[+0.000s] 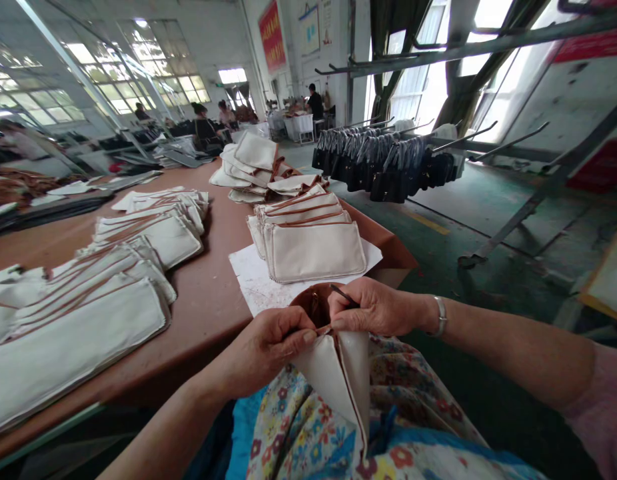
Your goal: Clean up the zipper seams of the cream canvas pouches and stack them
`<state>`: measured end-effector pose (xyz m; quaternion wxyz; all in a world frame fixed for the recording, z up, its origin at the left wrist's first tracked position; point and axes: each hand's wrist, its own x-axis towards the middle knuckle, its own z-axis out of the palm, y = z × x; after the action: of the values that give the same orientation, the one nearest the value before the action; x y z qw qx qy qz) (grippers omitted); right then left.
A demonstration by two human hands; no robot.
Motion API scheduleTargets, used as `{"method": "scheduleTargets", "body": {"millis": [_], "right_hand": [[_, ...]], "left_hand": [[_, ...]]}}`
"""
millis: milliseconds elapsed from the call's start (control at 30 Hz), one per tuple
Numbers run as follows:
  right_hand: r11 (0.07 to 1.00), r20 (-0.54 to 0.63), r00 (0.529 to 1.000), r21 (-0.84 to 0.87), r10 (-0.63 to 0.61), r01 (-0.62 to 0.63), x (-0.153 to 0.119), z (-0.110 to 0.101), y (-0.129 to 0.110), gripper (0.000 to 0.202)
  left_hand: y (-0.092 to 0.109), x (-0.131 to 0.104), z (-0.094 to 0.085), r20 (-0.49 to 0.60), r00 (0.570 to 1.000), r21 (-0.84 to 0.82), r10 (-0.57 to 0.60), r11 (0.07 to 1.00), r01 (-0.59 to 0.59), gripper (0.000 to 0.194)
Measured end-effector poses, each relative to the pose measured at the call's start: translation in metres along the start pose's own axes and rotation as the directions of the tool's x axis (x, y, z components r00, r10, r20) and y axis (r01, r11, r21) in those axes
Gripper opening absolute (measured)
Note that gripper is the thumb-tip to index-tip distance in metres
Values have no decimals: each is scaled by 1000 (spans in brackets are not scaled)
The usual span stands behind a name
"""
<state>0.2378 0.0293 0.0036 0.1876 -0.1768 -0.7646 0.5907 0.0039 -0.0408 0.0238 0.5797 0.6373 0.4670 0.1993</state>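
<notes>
A cream fabric pouch (328, 373) with brown edging hangs over my lap, its open seam facing me. At its top edge my left hand (276, 337) is closed, thumb and fingers pinching the brown trim. My right hand (368, 307) is closed on the same edge from the other side. A thin dark stick-like tool (344, 295) pokes out of the right hand; its tip and exact kind are hidden. Just behind the fingers is a brown rounded thing (302, 301), partly covered by my hands.
A row of cream pouches (316, 252) leans on a white sheet (246, 277), with another pile (256, 152) behind. Long rows of pouches (88, 333) lie left on the brown table (213, 293). At right stands a metal rack (508, 227) with hanging black bags (383, 163). People work farther back.
</notes>
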Motion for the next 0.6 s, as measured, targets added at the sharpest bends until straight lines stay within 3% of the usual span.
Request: {"method": "scheduleTargets", "body": {"millis": [67,133,267,367,500,600], "right_hand": [[1000,-24,1000,-22,7,-7,2,1,1,37],[1000,-20,1000,-31,-1,1,3,3,1,36],[997,-31,997,-5,-78,78,4,10,-6,37],[996,-83,997,83,-2,9,2,15,-8,44],[984,-249,965,170,87,-45,-6,17,-8,56],[991,-445,894,130,40,21,-16,14,-16,61]], "left_hand": [[4,-2,1,-58,998,149,18,989,-9,38],[8,-3,2,-47,998,172,33,985,-24,38],[11,1,4,-25,998,-21,54,998,-55,40],[7,4,8,-3,1000,-137,-26,990,25,43],[0,0,15,33,995,-259,-90,961,96,42],[0,-4,19,26,995,-315,-95,944,99,37]]}}
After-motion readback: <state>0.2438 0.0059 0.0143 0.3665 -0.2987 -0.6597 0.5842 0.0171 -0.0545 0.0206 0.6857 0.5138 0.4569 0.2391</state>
